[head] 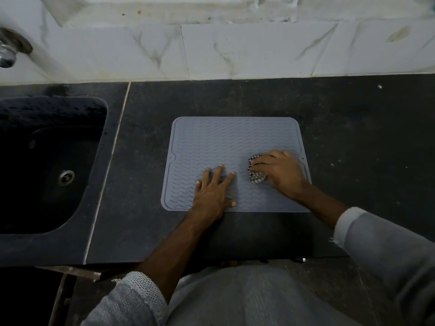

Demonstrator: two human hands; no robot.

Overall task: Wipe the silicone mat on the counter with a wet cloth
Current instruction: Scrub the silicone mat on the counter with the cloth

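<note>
A grey silicone mat [226, 140] with a wavy ribbed surface lies flat on the dark counter [353, 128]. My left hand [213, 191] rests flat on the mat's near-left part, fingers spread, holding nothing. My right hand [279, 171] presses down on a bunched checked cloth [255, 176] at the mat's right side, near the right edge. Most of the cloth is hidden under my palm and fingers; only its left end shows.
A black sink [44, 161] with a metal drain [66, 177] is set into the counter at the left. A metal tap [8, 52] juts from the white marble-tiled wall [235, 50] at the far left. The counter's front edge runs just below my forearms.
</note>
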